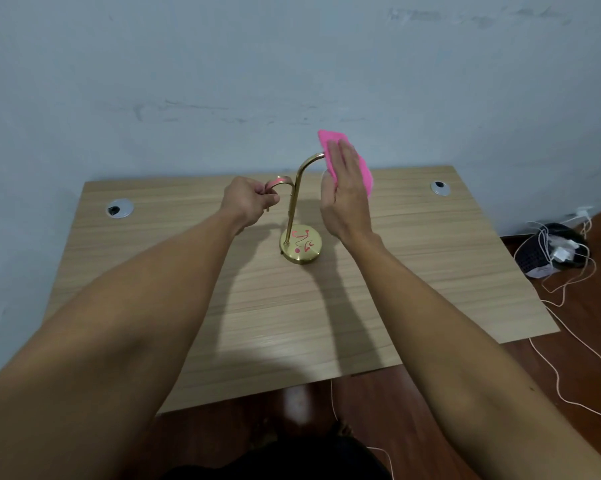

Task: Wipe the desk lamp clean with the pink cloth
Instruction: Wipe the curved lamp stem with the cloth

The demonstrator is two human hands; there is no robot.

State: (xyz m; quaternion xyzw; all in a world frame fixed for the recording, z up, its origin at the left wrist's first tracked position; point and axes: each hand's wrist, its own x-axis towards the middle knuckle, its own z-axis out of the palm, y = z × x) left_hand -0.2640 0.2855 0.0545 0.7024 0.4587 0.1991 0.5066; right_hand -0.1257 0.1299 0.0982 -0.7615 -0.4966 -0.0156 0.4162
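Observation:
A gold desk lamp (294,206) stands mid-desk on a round base (301,245) with pink markings. Its thin stem rises and curves right at the top. A curved gold handle branches off to the left. My left hand (249,202) is closed around that handle. My right hand (344,188), fingers flat and together, presses the pink cloth (361,168) against the lamp's upper right end. The lamp head is hidden behind the cloth and hand.
The wooden desk (413,271) butts against a pale blue wall. It has two round cable grommets, one at the left (119,208) and one at the right (440,187). On the floor at right lie a dark basket (548,251) and white cables (569,341).

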